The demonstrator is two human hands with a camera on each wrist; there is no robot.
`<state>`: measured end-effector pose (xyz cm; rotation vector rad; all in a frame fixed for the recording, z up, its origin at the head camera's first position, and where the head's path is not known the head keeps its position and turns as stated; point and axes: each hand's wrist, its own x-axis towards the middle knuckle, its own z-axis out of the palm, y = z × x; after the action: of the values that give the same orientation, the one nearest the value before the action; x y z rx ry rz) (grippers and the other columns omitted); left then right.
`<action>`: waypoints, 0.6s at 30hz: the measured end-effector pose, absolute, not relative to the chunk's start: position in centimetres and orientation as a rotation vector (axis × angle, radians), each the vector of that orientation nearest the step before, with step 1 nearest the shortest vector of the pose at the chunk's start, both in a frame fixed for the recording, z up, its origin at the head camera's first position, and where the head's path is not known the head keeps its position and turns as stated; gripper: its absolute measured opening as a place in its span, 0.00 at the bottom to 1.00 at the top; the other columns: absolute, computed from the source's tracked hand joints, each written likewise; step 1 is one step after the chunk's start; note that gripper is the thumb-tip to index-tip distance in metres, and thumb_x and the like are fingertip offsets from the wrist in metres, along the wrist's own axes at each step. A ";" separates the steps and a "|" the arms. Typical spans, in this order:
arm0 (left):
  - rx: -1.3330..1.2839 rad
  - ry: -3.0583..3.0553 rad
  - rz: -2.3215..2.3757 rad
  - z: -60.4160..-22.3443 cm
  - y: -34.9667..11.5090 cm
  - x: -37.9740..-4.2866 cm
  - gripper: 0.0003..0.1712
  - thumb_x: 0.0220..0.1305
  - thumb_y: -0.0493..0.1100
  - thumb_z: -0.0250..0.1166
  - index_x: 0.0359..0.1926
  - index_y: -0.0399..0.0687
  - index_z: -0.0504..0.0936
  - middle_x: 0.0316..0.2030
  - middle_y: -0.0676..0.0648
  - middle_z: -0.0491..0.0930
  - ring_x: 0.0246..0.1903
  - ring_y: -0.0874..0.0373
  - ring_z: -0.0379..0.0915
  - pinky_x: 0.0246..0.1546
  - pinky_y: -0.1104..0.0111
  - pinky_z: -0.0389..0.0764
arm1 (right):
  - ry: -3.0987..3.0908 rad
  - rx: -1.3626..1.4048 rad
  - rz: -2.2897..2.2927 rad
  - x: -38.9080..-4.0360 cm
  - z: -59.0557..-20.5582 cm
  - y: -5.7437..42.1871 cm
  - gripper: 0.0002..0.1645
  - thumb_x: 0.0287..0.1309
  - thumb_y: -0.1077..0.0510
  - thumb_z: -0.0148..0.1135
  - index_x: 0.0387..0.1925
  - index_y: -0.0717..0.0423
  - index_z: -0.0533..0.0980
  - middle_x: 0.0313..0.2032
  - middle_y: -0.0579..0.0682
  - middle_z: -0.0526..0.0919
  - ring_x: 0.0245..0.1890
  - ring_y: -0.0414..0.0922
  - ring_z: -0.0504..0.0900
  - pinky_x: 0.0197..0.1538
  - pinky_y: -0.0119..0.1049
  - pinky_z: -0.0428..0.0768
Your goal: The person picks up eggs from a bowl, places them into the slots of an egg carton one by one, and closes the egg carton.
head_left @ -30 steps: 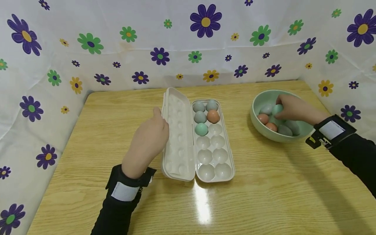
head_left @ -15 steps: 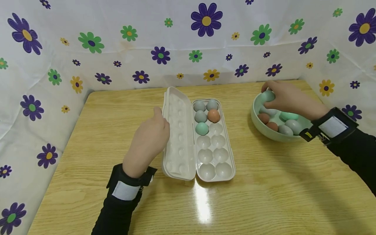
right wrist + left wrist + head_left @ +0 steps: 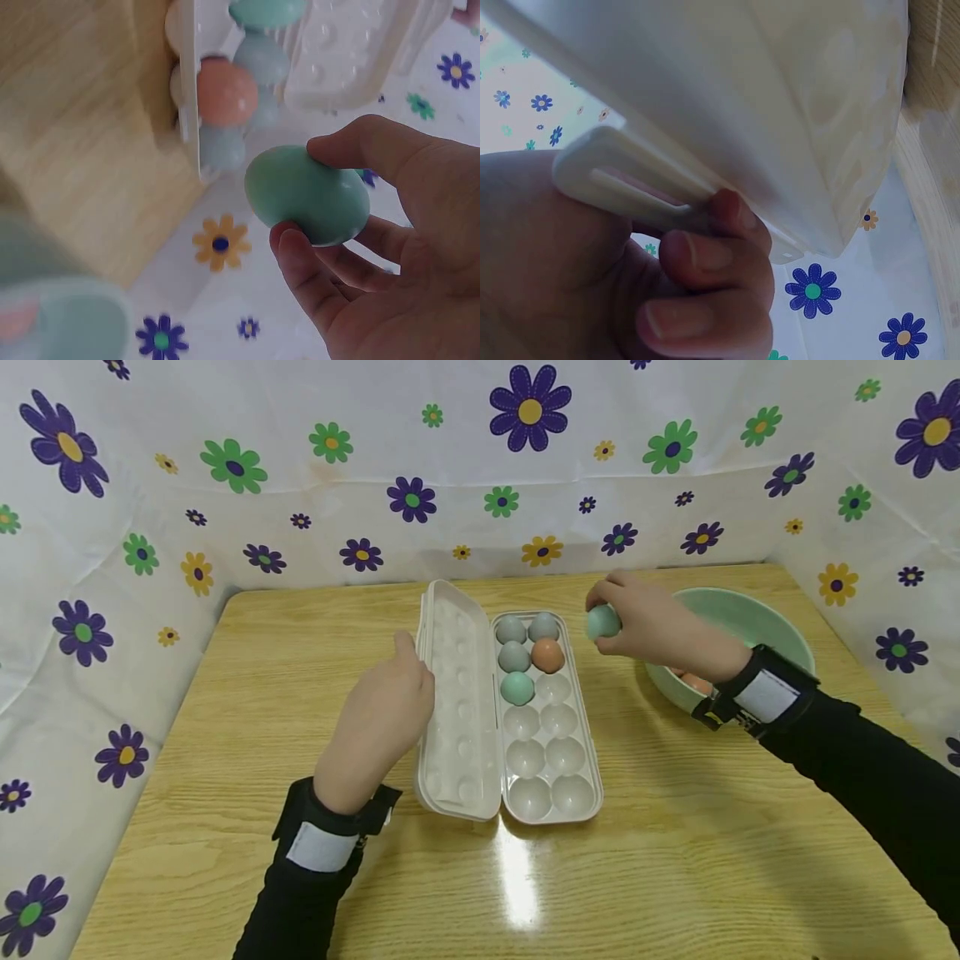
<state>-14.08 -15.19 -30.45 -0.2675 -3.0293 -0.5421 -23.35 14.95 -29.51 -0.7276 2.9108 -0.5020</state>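
Observation:
Between thumb and fingertips, my right hand [image 3: 648, 620] pinches a green egg [image 3: 307, 195] in the air, between the bowl and the egg carton [image 3: 542, 768]. The white carton stands open, its far cups holding three grey-blue eggs [image 3: 513, 657], one orange egg [image 3: 548, 655] and one mint egg [image 3: 517, 688]. At the carton's left, my left hand [image 3: 378, 722] grips the edge of its raised lid [image 3: 459, 710]. In the left wrist view, the fingers [image 3: 705, 292] curl round a slotted tab [image 3: 622, 172] on that lid.
A pale green bowl [image 3: 780, 627] stands at the right under my forearm, with orange eggs [image 3: 697, 682] showing inside; the arm hides the rest. Flowered cloth [image 3: 465, 460] rises behind and beside the wooden table [image 3: 637, 877].
My right hand has lifted a green egg out of the bowl and carried it left toward the carton. My left hand stays on the lid.

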 end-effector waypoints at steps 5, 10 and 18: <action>-0.273 -3.035 -0.529 -30.4 -15.3 -14.1 0.22 0.70 0.42 0.37 0.54 0.25 0.56 0.13 0.46 0.67 0.08 0.56 0.63 0.06 0.68 0.62 | 2.839 -0.863 -0.546 -23.0 -32.1 12.2 0.23 0.45 0.59 0.65 0.46 0.55 0.71 0.45 0.50 0.67 0.40 0.47 0.71 0.42 0.39 0.74; -0.261 -3.032 -0.538 -30.3 -15.2 -14.0 0.21 0.70 0.42 0.38 0.53 0.26 0.57 0.13 0.46 0.66 0.08 0.56 0.63 0.06 0.68 0.61 | 2.800 -0.975 -0.523 -22.5 -34.4 10.6 0.22 0.43 0.59 0.66 0.43 0.53 0.72 0.42 0.49 0.67 0.35 0.46 0.71 0.39 0.38 0.74; -0.256 -3.034 -0.501 -30.2 -15.2 -13.9 0.24 0.70 0.42 0.38 0.56 0.24 0.56 0.13 0.46 0.66 0.09 0.56 0.63 0.07 0.68 0.61 | 2.799 -1.039 -0.445 -22.3 -36.6 10.0 0.22 0.42 0.61 0.66 0.41 0.51 0.69 0.39 0.48 0.68 0.36 0.45 0.70 0.39 0.39 0.73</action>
<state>-13.87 -15.21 -30.23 -0.2563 -3.0338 -0.5007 -22.30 10.03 -36.60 -1.0394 2.7988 -0.4451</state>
